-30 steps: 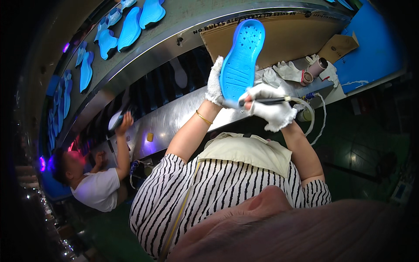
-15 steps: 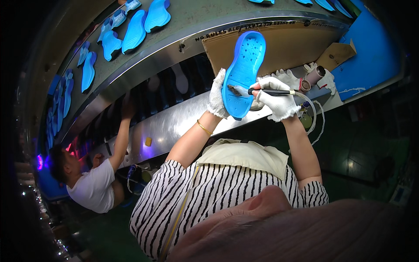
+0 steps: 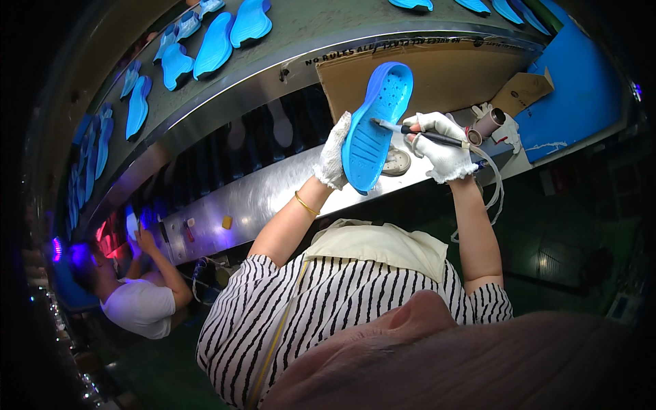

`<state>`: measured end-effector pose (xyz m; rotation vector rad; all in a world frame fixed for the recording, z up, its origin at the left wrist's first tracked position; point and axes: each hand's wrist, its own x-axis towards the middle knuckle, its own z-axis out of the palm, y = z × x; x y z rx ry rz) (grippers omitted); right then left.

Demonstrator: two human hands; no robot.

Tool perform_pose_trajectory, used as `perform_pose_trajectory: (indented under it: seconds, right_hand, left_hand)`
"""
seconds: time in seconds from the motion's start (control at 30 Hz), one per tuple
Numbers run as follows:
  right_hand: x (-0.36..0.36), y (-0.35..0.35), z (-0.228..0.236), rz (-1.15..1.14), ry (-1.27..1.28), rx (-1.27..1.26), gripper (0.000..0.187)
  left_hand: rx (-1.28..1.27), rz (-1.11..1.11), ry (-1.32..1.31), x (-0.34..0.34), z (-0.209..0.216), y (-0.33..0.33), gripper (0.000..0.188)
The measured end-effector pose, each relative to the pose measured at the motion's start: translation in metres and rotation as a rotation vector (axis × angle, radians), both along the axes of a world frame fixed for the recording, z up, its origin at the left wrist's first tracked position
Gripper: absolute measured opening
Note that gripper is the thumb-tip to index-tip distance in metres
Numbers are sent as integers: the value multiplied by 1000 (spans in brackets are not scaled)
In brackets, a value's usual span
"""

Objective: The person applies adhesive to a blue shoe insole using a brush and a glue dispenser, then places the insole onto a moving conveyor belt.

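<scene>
The left hand [image 3: 333,152], in a white glove, grips a blue sole [image 3: 374,130] by its long edge and holds it upright in the air above the front edge of the steel bench [image 3: 266,195], fingers wrapped behind it and thumb hidden, so how firmly they press cannot be told. The right hand [image 3: 441,145], also gloved, has its fingers pinched around a thin pen-like tool [image 3: 417,132] whose tip touches the sole's face near the middle. A cord [image 3: 493,198] runs from the tool's rear and loops down past the bench edge. The likeliest trouble, as I judge it, is the sole twisting in a one-edge grip when the tip pushes on it, which would drag the tip off its line. The hanging cord could also snag on the bench corner or the roll [image 3: 486,125] just beside the right hand and jerk the tool. A small round tin [image 3: 396,162] sits on the bench right under the sole's lower end, close enough to be knocked.
</scene>
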<state>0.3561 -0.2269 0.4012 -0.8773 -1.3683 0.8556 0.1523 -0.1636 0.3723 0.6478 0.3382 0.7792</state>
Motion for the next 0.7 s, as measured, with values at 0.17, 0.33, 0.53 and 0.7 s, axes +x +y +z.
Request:
perform_pose_trajectory:
  seconds: [0.17, 0.33, 0.53, 0.7]
  right_hand:
    - [-7, -11, 43, -83, -601, 548, 21]
    - [-10, -33, 41, -40, -718, 454, 20]
    - [-10, -47, 49, -289, -466, 497, 26]
    - [-19, -41, 34, -226, -397, 481, 27]
  left_hand:
    - [101, 40, -15, 3, 14, 4, 65]
    - [204, 44, -38, -7, 33, 19, 70]
    - [144, -154, -459, -1, 116, 97, 87]
    - [-288, 52, -499, 7, 136, 146, 88]
